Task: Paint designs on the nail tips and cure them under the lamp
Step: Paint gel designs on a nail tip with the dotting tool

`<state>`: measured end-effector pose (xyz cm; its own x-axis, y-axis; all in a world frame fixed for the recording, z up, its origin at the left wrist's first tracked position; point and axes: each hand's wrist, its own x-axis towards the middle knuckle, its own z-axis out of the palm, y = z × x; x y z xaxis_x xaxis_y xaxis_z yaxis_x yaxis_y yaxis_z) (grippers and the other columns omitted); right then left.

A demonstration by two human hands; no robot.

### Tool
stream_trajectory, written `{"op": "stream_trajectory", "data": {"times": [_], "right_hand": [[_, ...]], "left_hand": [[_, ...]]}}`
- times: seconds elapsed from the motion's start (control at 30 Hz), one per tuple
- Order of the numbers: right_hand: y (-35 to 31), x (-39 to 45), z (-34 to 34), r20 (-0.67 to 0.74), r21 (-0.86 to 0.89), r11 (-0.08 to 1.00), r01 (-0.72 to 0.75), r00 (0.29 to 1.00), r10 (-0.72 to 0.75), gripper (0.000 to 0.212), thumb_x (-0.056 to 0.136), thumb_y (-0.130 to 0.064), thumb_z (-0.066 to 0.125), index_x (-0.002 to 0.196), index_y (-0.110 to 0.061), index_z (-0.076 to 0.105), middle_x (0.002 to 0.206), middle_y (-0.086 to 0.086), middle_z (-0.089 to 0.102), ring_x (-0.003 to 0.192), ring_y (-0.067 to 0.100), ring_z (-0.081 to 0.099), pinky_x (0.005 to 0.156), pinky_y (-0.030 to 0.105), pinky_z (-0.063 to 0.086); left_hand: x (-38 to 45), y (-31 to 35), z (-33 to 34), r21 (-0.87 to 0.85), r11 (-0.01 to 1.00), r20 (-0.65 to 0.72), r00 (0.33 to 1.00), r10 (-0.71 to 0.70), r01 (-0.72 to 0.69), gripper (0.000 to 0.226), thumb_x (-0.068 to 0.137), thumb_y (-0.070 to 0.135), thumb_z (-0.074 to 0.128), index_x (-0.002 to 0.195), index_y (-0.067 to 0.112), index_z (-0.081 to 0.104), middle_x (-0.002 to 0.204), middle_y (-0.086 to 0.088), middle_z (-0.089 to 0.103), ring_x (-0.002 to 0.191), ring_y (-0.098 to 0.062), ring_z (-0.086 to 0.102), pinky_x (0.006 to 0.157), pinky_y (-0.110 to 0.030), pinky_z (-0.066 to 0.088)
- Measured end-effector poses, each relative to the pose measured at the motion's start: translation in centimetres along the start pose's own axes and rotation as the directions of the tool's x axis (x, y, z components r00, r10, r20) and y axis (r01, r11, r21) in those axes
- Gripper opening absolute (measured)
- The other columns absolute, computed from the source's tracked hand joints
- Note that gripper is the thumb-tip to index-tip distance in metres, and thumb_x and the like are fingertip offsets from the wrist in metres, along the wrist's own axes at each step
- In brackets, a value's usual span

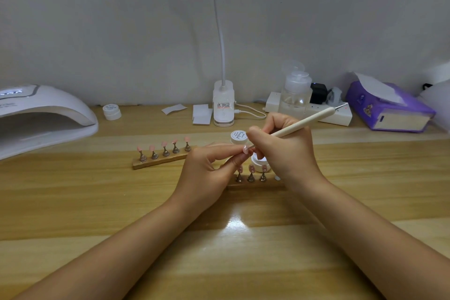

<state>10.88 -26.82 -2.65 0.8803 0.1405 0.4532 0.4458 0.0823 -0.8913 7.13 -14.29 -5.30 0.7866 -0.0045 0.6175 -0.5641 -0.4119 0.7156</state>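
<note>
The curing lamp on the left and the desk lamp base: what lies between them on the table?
In the head view, a small white jar stands between the curing lamp and desk lamp base, with white paper pieces nearer the base.

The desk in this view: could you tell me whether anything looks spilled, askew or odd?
Nothing looks spilled or damaged. The far wooden holder lies askew to the desk edge, and a small white jar sits apart beside the curing lamp, away from the hands.
</note>
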Motion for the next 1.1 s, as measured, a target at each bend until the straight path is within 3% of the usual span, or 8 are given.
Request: {"op": "stream_trajectory", "data": {"times": [1.1], "right_hand": [[-0.02, -0.05, 0.00, 0.003, 0.019, 1.000, -0.001, 1.000, 0.001, 0.036, 0.073, 0.004, 0.060, 0.048, -0.015, 0.044, 0.036, -0.006, 0.050, 0.037, 0.003, 0.051, 0.040, 0.013, 0.040]], "left_hand": [[0.01, 0.03, 0.09, -0.008, 1.000, -0.005, 1.000, -0.003, 0.003, 0.026, 0.077, 0.021, 0.060, 0.101, 0.013, 0.067, 0.086, -0.001, 0.072, 0.079, -0.018, 0.068, 0.077, -0.035, 0.052]]}}
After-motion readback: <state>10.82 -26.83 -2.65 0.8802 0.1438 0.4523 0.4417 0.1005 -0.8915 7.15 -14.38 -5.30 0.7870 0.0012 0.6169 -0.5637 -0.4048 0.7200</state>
